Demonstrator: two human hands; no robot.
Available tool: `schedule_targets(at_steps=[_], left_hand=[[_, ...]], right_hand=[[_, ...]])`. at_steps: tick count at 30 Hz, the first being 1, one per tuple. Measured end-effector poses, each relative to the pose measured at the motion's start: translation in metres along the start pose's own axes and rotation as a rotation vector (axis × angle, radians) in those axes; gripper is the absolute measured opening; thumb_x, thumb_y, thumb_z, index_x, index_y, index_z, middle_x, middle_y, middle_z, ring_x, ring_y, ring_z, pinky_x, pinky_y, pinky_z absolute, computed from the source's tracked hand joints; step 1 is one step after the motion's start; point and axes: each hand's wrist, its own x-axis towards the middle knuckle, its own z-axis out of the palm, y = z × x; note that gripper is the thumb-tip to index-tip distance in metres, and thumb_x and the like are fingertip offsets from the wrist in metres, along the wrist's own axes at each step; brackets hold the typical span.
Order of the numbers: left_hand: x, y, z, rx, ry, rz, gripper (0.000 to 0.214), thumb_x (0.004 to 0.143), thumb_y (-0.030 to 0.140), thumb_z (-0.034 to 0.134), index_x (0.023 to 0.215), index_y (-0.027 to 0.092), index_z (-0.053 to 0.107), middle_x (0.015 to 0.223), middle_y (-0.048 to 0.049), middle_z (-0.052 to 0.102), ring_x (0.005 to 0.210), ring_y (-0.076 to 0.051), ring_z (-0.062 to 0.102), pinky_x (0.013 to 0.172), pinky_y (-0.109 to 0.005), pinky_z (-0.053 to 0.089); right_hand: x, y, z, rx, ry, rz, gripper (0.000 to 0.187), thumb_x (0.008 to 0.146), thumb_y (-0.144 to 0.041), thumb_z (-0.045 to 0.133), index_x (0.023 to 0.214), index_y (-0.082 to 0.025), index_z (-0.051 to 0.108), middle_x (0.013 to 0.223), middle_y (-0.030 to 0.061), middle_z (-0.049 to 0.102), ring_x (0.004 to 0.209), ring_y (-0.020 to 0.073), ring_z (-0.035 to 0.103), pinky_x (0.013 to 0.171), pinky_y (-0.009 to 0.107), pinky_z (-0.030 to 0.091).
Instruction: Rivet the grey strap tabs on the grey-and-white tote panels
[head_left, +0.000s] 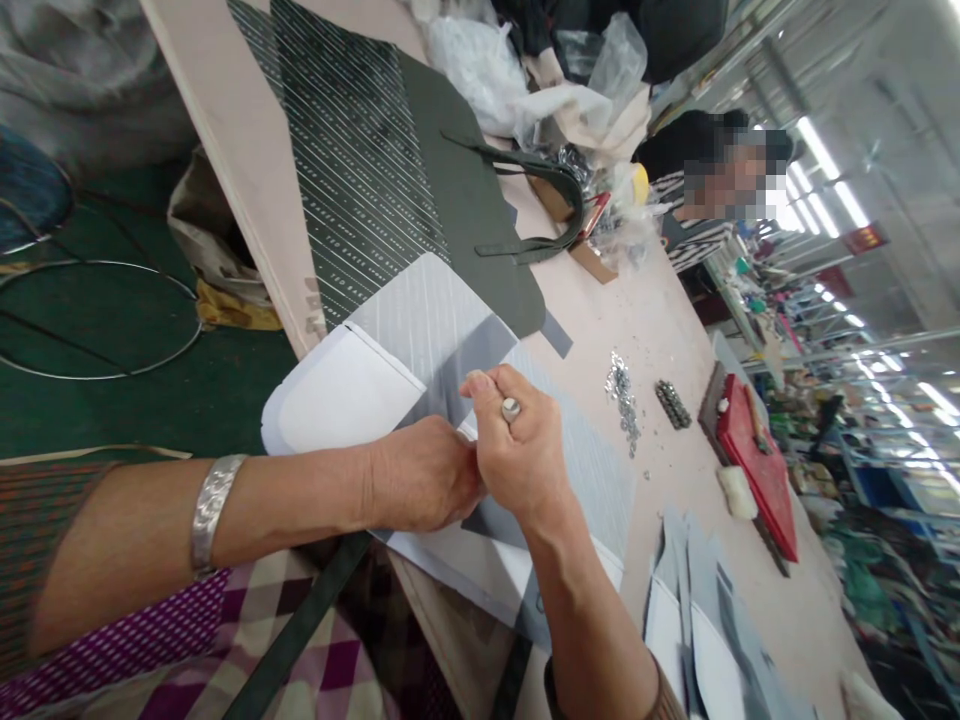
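Note:
A light grey and white flat panel point(334, 400) with rounded corners lies at the table's near edge, under both hands. My left hand point(431, 475), with a silver bracelet at the wrist, is closed low over the panel's middle; what its fingers grip is hidden. My right hand point(521, 440) forms a fist just right of it, and the two hands touch. A small round silver metal piece point(511, 408) shows at the top of this fist; whether it is a tool's end or a ring, I cannot tell. Dark straps point(319, 630) hang below the panel at the near edge.
Beyond lies a dark green striped panel point(360, 150) with a curved strap handle point(566, 185). Small metal pieces point(621, 395) are scattered on the table point(592, 320), near a red block point(754, 460) and stacked grey panels point(701, 620). Plastic bags point(480, 70) and a person point(697, 170) are farther off.

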Motion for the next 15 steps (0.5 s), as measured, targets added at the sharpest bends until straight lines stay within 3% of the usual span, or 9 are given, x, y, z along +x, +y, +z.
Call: schedule_targets(at_steps=[3,6,9,12,15], left_hand=[[0.0,0.002,-0.006,0.045,-0.05,0.031,0.009,0.09,0.022,0.056,0.089,0.02,0.065,0.077,-0.0032,0.068,0.059,-0.022,0.065,0.042,-0.034,0.036],[-0.002,0.004,-0.011,0.065,-0.011,-0.005,0.008,0.089,0.022,0.056,0.093,0.019,0.062,0.081,-0.0033,0.066,0.061,-0.022,0.064,0.043,-0.033,0.037],[-0.002,0.006,-0.013,0.058,0.011,-0.03,0.006,0.087,0.021,0.056,0.09,0.017,0.059,0.083,-0.0043,0.066,0.066,-0.022,0.065,0.049,-0.032,0.042],[-0.002,0.007,-0.013,0.058,0.007,-0.042,0.005,0.087,0.02,0.054,0.089,0.017,0.057,0.083,-0.0042,0.066,0.067,-0.022,0.065,0.051,-0.032,0.043],[-0.003,0.007,-0.014,0.066,-0.022,-0.066,0.005,0.088,0.021,0.053,0.089,0.018,0.057,0.084,-0.0044,0.067,0.067,-0.022,0.065,0.053,-0.032,0.043]], right_hand=[[-0.009,0.006,-0.009,0.069,0.103,0.055,0.026,0.097,-0.03,0.05,0.079,-0.018,0.064,0.055,-0.0061,0.048,0.048,0.008,0.046,0.049,0.022,0.037],[-0.015,0.014,-0.027,0.337,0.238,0.155,0.026,0.097,-0.038,0.051,0.082,-0.019,0.061,0.048,-0.01,0.036,0.037,0.0072,0.035,0.038,0.021,0.029],[-0.018,0.019,-0.04,0.525,0.411,0.099,0.025,0.095,-0.039,0.053,0.078,-0.02,0.057,0.044,-0.0131,0.026,0.032,0.0055,0.022,0.034,0.019,0.022],[-0.024,0.023,-0.034,0.598,0.528,0.063,0.026,0.093,-0.039,0.056,0.074,-0.021,0.054,0.044,-0.0141,0.021,0.032,0.0047,0.017,0.033,0.018,0.021],[-0.037,0.022,-0.03,0.648,0.553,0.186,0.027,0.091,-0.044,0.058,0.077,-0.022,0.055,0.047,-0.0135,0.023,0.034,0.0057,0.021,0.034,0.018,0.021]])
